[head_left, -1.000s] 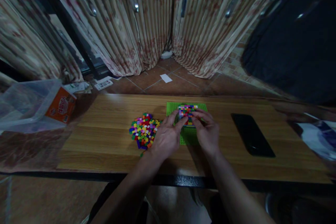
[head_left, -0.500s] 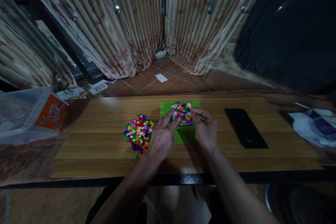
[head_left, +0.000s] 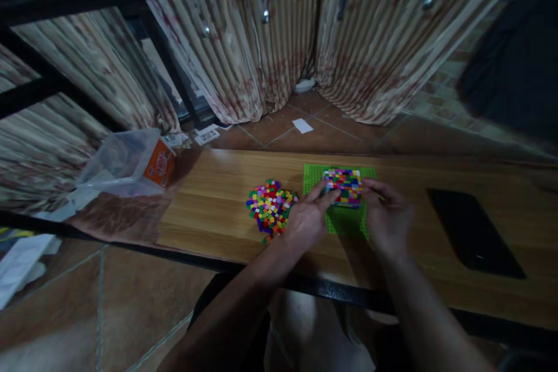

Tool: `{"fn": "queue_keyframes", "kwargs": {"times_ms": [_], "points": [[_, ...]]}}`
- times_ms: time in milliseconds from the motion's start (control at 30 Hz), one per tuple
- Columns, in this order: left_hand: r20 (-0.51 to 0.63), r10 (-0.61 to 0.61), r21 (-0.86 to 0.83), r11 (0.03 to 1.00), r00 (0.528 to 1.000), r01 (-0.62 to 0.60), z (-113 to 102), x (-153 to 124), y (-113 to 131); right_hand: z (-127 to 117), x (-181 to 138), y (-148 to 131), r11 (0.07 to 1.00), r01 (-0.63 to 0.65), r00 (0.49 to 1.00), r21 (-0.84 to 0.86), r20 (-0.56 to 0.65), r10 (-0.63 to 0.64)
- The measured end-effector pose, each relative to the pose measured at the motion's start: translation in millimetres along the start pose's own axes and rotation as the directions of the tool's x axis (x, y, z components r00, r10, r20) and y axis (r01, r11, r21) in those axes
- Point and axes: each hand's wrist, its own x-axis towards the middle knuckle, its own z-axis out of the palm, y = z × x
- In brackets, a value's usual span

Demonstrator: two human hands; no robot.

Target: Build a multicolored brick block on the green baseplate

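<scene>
A green studded baseplate (head_left: 314, 175) lies on the wooden table (head_left: 218, 209). On it sits a block of small multicoloured bricks (head_left: 343, 185). My left hand (head_left: 307, 221) rests on the plate's left side, its fingers stretched out and touching the block's left edge. My right hand (head_left: 387, 218) is at the block's right edge, fingers curled against it. A heap of loose coloured bricks (head_left: 271, 209) lies just left of my left hand.
A black phone (head_left: 475, 231) lies flat on the table to the right. A clear plastic box (head_left: 126, 163) with an orange label stands at the table's left end. Striped curtains (head_left: 244, 52) hang behind, over a tiled floor. A black bar (head_left: 340, 290) edges the table's front.
The view has swung to the left, so everything sits further right in the picture. Both hands stay at the brick block on the green plate.
</scene>
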Motion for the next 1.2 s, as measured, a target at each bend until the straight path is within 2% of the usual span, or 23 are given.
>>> {"fn": "queue_keyframes", "kwargs": {"times_ms": [167, 333, 433, 500, 667, 767, 900, 1000, 1100, 1200], "points": [[-0.077, -0.016, -0.121, 0.993, 0.997, 0.007, -11.0, 3.4, -5.5, 6.6, -9.0, -11.4, 0.971, 0.229, 0.973, -0.060, 0.003, -0.230], [-0.232, -0.174, -0.122, 0.981, 0.957, 0.148, -38.4, 5.3, -21.5, 9.9, -18.9, -24.5, 0.897, 0.423, 0.906, -0.126, 0.041, -0.422], [-0.273, -0.341, -0.118, 0.940, 0.900, 0.321, -58.8, 3.7, -39.7, 10.7, -25.2, -28.3, 0.889, 0.437, 0.899, -0.136, 0.095, -0.427], [-0.276, -0.409, -0.108, 0.913, 0.870, 0.394, -70.4, 2.4, -52.6, 11.3, -28.8, -29.8, 0.898, 0.421, 0.904, -0.127, 0.144, -0.403], [-0.334, -0.479, -0.163, 0.877, 0.811, 0.451, -84.6, 0.8, -75.4, 15.8, -37.1, -32.3, 0.907, 0.411, 0.889, -0.094, 0.262, -0.376], [-0.369, -0.490, -0.213, 0.872, 0.790, 0.442, -85.7, 1.3, -80.5, 24.4, -49.7, -34.2, 0.888, 0.456, 0.833, -0.057, 0.377, -0.404], [-0.372, -0.492, -0.238, 0.870, 0.787, 0.432, -85.1, 2.5, -80.0, 42.4, -79.3, -35.7, 0.825, 0.564, 0.688, -0.032, 0.570, -0.449], [-0.373, -0.499, -0.254, 0.866, 0.782, 0.431, -85.4, 2.7, -77.6, 55.3, -100.1, -35.0, 0.782, 0.623, 0.608, -0.022, 0.642, -0.467], [-0.373, -0.506, -0.250, 0.862, 0.778, 0.441, -86.5, 1.7, -75.5, 63.9, -111.2, -33.3, 0.743, 0.667, 0.573, -0.054, 0.673, -0.467], [-0.370, -0.507, -0.239, 0.862, 0.778, 0.447, -88.2, 0.3, -74.7, 68.2, -114.1, -31.8, 0.730, 0.676, 0.577, -0.101, 0.689, -0.439]]}}
